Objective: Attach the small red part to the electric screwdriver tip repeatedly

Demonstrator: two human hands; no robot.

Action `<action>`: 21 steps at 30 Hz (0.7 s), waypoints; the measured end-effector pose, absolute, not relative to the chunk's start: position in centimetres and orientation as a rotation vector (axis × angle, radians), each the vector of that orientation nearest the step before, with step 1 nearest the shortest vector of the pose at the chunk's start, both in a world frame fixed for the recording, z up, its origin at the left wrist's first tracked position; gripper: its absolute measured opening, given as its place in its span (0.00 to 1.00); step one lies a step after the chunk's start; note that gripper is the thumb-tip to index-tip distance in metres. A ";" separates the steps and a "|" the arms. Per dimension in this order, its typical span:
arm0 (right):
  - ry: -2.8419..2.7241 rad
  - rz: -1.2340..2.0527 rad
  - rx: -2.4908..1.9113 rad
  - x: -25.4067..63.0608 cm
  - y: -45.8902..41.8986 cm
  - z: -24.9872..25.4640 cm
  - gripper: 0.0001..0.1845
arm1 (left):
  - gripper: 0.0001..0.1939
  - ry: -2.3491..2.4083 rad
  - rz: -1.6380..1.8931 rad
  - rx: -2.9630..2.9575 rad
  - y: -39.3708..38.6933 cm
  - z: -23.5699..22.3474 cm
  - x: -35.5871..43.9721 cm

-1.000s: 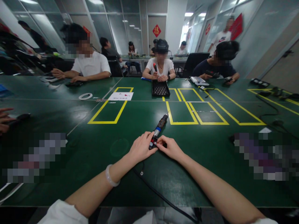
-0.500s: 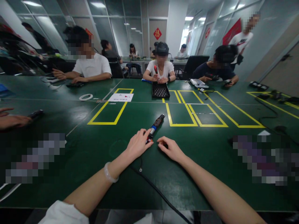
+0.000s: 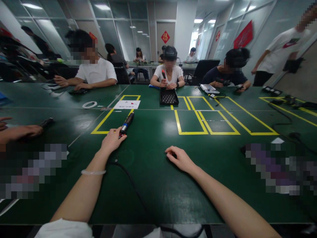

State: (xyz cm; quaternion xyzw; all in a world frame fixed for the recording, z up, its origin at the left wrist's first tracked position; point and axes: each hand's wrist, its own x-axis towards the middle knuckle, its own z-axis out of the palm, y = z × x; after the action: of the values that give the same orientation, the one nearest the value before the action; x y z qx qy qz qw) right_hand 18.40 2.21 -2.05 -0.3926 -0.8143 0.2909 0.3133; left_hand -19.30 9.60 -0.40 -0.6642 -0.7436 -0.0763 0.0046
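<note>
A corded electric screwdriver [image 3: 127, 123], dark with a blue and silver band, lies in the grip of my left hand [image 3: 112, 141]. Its front end points away from me, over the near right corner of a yellow taped rectangle [image 3: 109, 133]. From behind that hand a black cord [image 3: 131, 178] runs back across the table to its near edge. My right hand [image 3: 180, 158] rests on the green tabletop [image 3: 153, 178], loosely curled, with a gap between thumb and fingers and nothing in it.
Ahead lie a printed white sheet [image 3: 126, 104], a white ring-shaped coil [image 3: 89, 104] and a black tray [image 3: 168, 98] of small parts, where a co-worker holds a red-handled tool [image 3: 163, 73]. At the left edge are another person's hands [image 3: 22, 131]. More taped rectangles [image 3: 193, 133] mark the table.
My left hand has carried the electric screwdriver leftward and forward to the taped rectangle, dragging its cord along. My right hand has stayed nearly still. A standing person at the right has come closer.
</note>
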 end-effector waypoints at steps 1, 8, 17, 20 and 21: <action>-2.150 0.766 -1.037 18.4 2.2 -2.0 0.06 | 0.34 -2.349 -0.236 -2.050 9.7 -0.5 -20.6; -2.156 0.766 -1.046 18.2 2.2 -2.1 0.06 | 0.32 -2.362 -0.268 -1.863 9.0 -0.3 -25.0; -2.156 0.786 -1.043 18.2 2.2 -2.0 0.06 | 0.17 -2.273 -0.239 -1.792 8.6 0.0 -23.2; -2.159 0.788 -1.052 18.1 2.2 -1.9 0.06 | 0.17 -2.241 -0.365 -1.768 8.5 0.1 -22.6; -2.161 0.785 -1.055 18.1 2.2 -1.8 0.06 | 0.17 -2.206 -0.446 -1.789 8.4 0.2 -22.1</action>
State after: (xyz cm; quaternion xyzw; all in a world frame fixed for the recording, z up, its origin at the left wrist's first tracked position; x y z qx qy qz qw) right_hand 18.13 2.17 -1.83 -0.3977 -0.8145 0.2959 0.3014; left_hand -22.13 8.41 0.23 -0.6168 -0.7604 -0.1538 0.1327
